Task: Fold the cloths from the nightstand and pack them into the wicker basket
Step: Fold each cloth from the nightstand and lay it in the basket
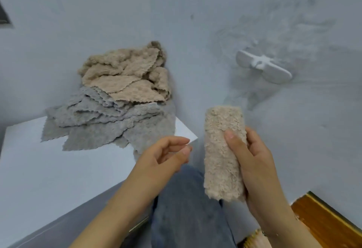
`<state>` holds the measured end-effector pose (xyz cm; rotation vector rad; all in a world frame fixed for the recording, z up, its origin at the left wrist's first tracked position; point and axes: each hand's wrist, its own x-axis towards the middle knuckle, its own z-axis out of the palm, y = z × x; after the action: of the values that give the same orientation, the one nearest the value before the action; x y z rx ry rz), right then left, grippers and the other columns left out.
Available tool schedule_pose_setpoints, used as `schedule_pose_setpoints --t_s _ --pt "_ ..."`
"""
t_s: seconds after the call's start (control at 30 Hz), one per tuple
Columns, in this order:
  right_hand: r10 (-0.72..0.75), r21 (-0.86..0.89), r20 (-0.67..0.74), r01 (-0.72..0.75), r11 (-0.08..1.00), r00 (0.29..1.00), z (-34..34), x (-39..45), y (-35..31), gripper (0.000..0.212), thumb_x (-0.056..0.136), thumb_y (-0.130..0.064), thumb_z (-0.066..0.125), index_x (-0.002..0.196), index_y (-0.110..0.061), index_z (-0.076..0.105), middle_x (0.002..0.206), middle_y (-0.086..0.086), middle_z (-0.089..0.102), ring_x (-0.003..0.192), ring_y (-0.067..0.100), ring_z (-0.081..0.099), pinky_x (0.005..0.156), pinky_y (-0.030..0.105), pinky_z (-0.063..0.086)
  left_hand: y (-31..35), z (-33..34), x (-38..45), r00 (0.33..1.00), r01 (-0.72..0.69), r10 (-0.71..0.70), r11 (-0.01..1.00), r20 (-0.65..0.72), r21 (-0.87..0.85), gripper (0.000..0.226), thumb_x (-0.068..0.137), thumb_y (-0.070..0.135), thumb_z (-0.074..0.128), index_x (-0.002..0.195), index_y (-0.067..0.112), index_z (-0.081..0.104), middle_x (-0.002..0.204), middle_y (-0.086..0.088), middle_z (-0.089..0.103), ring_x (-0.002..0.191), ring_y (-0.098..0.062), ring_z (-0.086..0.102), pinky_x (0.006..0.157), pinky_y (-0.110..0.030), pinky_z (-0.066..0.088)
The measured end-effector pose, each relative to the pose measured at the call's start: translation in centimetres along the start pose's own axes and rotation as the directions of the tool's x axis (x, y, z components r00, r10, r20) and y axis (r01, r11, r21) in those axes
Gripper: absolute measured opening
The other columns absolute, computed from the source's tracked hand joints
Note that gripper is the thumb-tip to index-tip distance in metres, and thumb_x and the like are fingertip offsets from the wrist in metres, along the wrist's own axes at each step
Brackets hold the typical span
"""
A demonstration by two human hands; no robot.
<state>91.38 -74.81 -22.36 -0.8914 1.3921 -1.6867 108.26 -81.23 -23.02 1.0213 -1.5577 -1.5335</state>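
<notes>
Gripped round its middle by right hand [254, 161]: folded beige cloth [223, 155]; plush, light, limp, best held mid-length; left hand [166, 157] loosely open, holding nothing.

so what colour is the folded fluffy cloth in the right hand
Beige; the folded fluffy cloth, gripped by the right hand, shows best in the head view.
</notes>
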Motion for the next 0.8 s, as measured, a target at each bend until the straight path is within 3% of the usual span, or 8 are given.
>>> schedule_pose_setpoints --t_s 0.1,0.27,0.4,0.57,0.67,0.8 --pt "0.021 -0.049 -0.063 -0.024 0.998 0.998 -4.5 -2.7 -0.4 0.039 0.074 -0.039 0.064 0.112 -0.029 0.064 0.099 -0.003 0.075 0.087 0.018 0.073 0.065 0.032 0.059 -0.1 3.1 -0.5 0.993 -0.06 0.048 0.993 0.11 0.104 0.022 0.088 0.01 0.067 0.101 0.027 0.068 0.102 0.012 0.073 0.086 -0.004 0.067 0.074 -0.012 0.05" --pt "0.04 -0.162 -0.142 -0.063 0.985 0.989 -11.4 -8.4 -0.3 0.038 0.079 -0.039 0.07 0.115 -0.031 0.063 0.101 -0.001 0.074 0.087 0.022 0.073 0.069 0.039 0.059 -1.5 9.0 -1.8 0.944 -0.142 0.05 0.954 0.327 0.263 0.02 0.09 0.017 0.065 0.101 0.033 0.066 0.103 0.021 0.069 0.087 0.002 0.062 0.078 -0.014 0.05" --pt "0.083 -0.165 -0.255 -0.128 0.978 0.963 -16.6 -12.1 1.2 0.039 0.077 -0.035 0.064 0.115 -0.029 0.062 0.101 -0.001 0.074 0.087 0.021 0.073 0.066 0.033 0.06 -3.2 13.6 -2.9 0.898 -0.218 0.038 0.904 0.438 0.368 0.02 0.087 0.018 0.068 0.099 0.034 0.066 0.099 0.022 0.067 0.087 0.009 0.059 0.075 -0.009 0.048" --pt "0.16 -0.091 -0.416 -0.216 0.972 0.895 -22.8 -14.7 5.2 0.035 0.086 -0.034 0.061 0.12 -0.031 0.06 0.104 -0.004 0.073 0.089 0.02 0.072 0.064 0.031 0.059 -6.6 18.7 -3.7 0.816 -0.283 -0.031 0.849 0.578 0.445 0.018 0.088 0.022 0.068 0.098 0.037 0.064 0.096 0.026 0.063 0.092 0.014 0.054 0.077 -0.006 0.044" --pt "0.207 -0.034 -0.507 -0.259 0.965 0.837 -26.1 -14.2 8.6 0.033 0.088 -0.037 0.062 0.121 -0.032 0.059 0.107 -0.002 0.072 0.091 0.02 0.072 0.069 0.037 0.06 -8.6 21.6 -3.4 0.744 -0.322 -0.089 0.821 0.662 0.471 0.015 0.09 0.024 0.065 0.097 0.036 0.062 0.096 0.022 0.062 0.088 0.013 0.054 0.074 -0.004 0.043" --pt "0.272 0.04 -0.592 -0.309 0.95 0.759 -30.8 -12.3 13.9 0.034 0.09 -0.04 0.062 0.122 -0.031 0.056 0.108 0.001 0.07 0.089 0.02 0.072 0.071 0.042 0.06 -12.1 26.2 -1.2 0.683 -0.382 -0.187 0.732 0.706 0.564 0.017 0.089 0.026 0.062 0.096 0.041 0.058 0.101 0.013 0.063 0.094 -0.001 0.058 0.08 -0.019 0.049"
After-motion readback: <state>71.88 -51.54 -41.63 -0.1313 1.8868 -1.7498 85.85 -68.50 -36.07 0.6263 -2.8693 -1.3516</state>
